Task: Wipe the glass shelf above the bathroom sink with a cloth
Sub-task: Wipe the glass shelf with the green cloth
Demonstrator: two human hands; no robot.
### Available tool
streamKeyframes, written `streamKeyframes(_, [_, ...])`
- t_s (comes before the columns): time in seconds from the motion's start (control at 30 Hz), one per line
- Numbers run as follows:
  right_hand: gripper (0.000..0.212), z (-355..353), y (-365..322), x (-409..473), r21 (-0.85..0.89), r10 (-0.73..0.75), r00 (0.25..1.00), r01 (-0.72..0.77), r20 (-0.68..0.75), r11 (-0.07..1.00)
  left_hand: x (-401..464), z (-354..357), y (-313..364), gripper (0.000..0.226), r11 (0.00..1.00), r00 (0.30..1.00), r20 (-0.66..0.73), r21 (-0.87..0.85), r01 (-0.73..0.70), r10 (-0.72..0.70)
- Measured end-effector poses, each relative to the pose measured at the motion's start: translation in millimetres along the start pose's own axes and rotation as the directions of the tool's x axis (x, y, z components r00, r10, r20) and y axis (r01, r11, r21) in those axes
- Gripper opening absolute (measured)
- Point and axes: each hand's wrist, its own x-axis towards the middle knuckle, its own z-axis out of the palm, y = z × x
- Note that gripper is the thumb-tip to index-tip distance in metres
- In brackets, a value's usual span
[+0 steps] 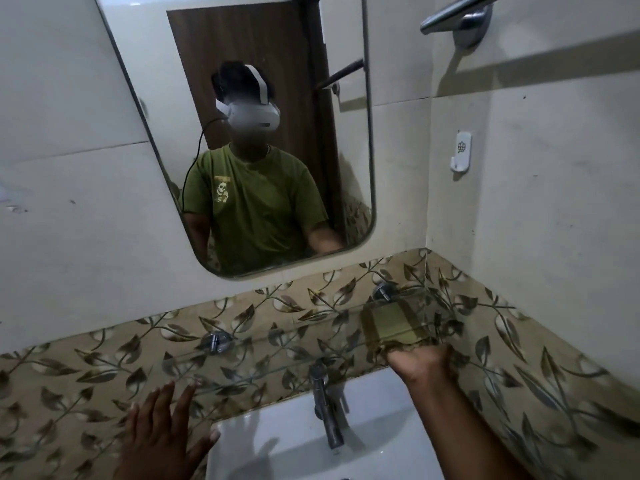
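A clear glass shelf point(277, 355) runs along the leaf-patterned tile band above the sink, held by two chrome brackets. An olive-green cloth point(394, 325) lies on the shelf's right end. My right hand point(420, 363) reaches up from below with its fingers under and around the cloth's near edge; most of the fingers are hidden by the cloth. My left hand point(166, 431) hovers at the lower left, just below the shelf's front edge, fingers spread and holding nothing.
A white sink point(381, 445) with a chrome tap point(325, 403) sits directly below the shelf. A mirror point(242, 133) hangs above, reflecting a person in a green shirt. A chrome towel bar point(460, 15) and a white wall hook point(461, 152) are on the right wall.
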Motion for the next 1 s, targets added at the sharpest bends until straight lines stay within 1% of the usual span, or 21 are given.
streamKeyframes(0.03, [0.070,6,4,0,-0.001,-0.001,1.000,0.001,-0.023,1.000,-1,1,-1,0.087,1.000,1.000,0.005,0.017,0.003,-0.003])
streamKeyframes(0.07, [0.071,11,10,-1,0.008,0.008,1.000,-0.008,-0.009,1.000,-2,2,0,0.088,0.999,1.000,0.008,0.035,0.005,-0.006])
streamKeyframes(0.13, [0.076,13,21,-1,0.022,0.010,0.998,-0.011,0.065,1.000,-4,4,-1,0.087,0.998,1.000,0.003,0.061,0.009,-0.010])
streamKeyframes(0.23, [0.078,4,22,1,-0.031,0.030,0.980,-0.024,0.195,0.999,-6,6,1,0.086,0.997,1.000,-0.003,0.073,0.017,-0.017])
streamKeyframes(0.3, [0.080,-8,12,3,-0.053,0.055,0.976,-0.044,0.209,0.998,-5,6,1,0.086,0.997,1.000,-0.007,0.079,0.021,-0.021])
streamKeyframes(0.37, [0.079,-13,-2,-7,-0.071,0.031,0.989,-0.021,0.142,0.997,-3,7,1,0.085,0.996,1.000,-0.025,0.087,0.015,-0.013])
streamKeyframes(0.4, [0.075,-13,-10,-11,-0.042,0.003,0.996,0.001,0.094,0.999,-3,8,1,0.085,0.996,1.000,-0.027,0.090,0.012,-0.009])
streamKeyframes(0.43, [0.069,-13,-17,-10,0.022,-0.018,0.998,0.016,0.063,1.000,-2,9,1,0.086,0.996,1.000,-0.026,0.090,0.010,-0.008])
streamKeyframes(0.47, [0.070,-8,-22,-9,0.075,-0.019,0.999,0.016,0.050,0.997,-2,9,0,0.087,0.996,1.000,-0.026,0.086,0.012,-0.009])
streamKeyframes(0.5, [0.078,-1,-24,-10,0.116,-0.009,1.000,0.010,-0.009,0.993,-3,10,-1,0.088,0.997,0.999,-0.029,0.080,0.018,-0.016])
streamKeyframes(0.53, [0.077,3,-22,-12,0.136,-0.061,0.996,0.069,-0.062,0.988,-4,11,-2,0.089,0.997,0.999,-0.034,0.073,0.026,-0.023])
streamKeyframes(0.57, [0.068,6,-21,-10,0.124,-0.101,0.991,0.111,-0.084,0.986,-5,10,-2,0.089,0.997,0.999,-0.044,0.068,0.030,-0.027])
streamKeyframes(0.6, [0.065,12,-16,-12,0.138,-0.066,0.990,0.083,-0.126,0.987,-5,9,0,0.089,0.997,0.998,-0.052,0.067,0.031,-0.028])
streamKeyframes(0.67, [0.066,17,-5,-12,0.194,-0.041,0.995,0.058,-0.091,0.979,-7,7,3,0.088,0.998,0.999,-0.051,0.065,0.021,-0.018])
streamKeyframes(0.73, [0.066,12,1,-15,0.152,-0.026,0.999,0.030,-0.031,0.988,-7,6,5,0.086,0.998,0.998,-0.055,0.061,0.017,-0.014])
streamKeyframes(0.77, [0.066,8,0,-16,0.126,-0.023,0.999,0.026,-0.023,0.992,-7,5,5,0.086,0.998,0.998,-0.059,0.064,0.017,-0.013])
streamKeyframes(0.8, [0.068,4,-3,-16,0.114,-0.030,0.999,0.033,-0.023,0.993,-7,5,4,0.085,0.997,0.997,-0.070,0.072,0.018,-0.013])
streamKeyframes(0.87, [0.070,-7,-14,-8,0.151,-0.049,0.999,0.051,-0.019,0.987,-7,6,2,0.085,0.996,0.996,-0.093,0.092,0.019,-0.010])
streamKeyframes(0.97, [0.062,-6,-25,9,0.250,-0.066,0.997,0.071,-0.026,0.966,-7,9,1,0.085,0.994,0.994,-0.112,0.111,0.017,-0.004])
streamKeyframes(1.0, [0.058,-2,-23,10,0.249,-0.062,0.997,0.071,-0.047,0.966,-7,11,1,0.085,0.993,0.993,-0.118,0.112,0.019,-0.006])
